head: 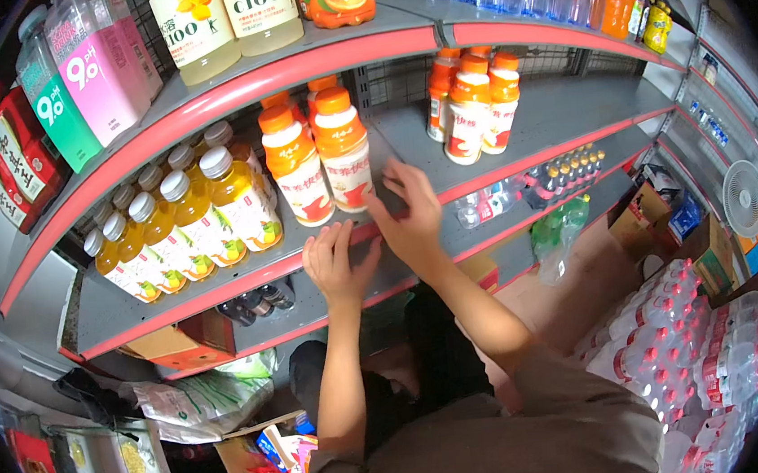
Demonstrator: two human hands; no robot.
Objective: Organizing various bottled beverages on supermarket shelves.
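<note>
Two orange-capped plastic drink bottles with white and red labels stand at the front of the middle shelf, a left bottle [297,176] and a right bottle [345,158], with more of the same partly hidden behind. My left hand [337,264] is at the red shelf edge just below the left bottle, its thumb spread from the fingers and nothing held. Beside the right bottle's lower right side is my right hand [411,217], empty, fingers curved and apart. Its thumb comes close to the bottle; I cannot tell whether they touch.
Yellow juice bottles [181,220] stand in rows at left. Another orange-capped group [470,114] stands further right. The upper shelf's red edge [335,48] overhangs the back. Shrink-wrapped water bottles [660,354] are stacked at right; an open carton [284,461] is below left.
</note>
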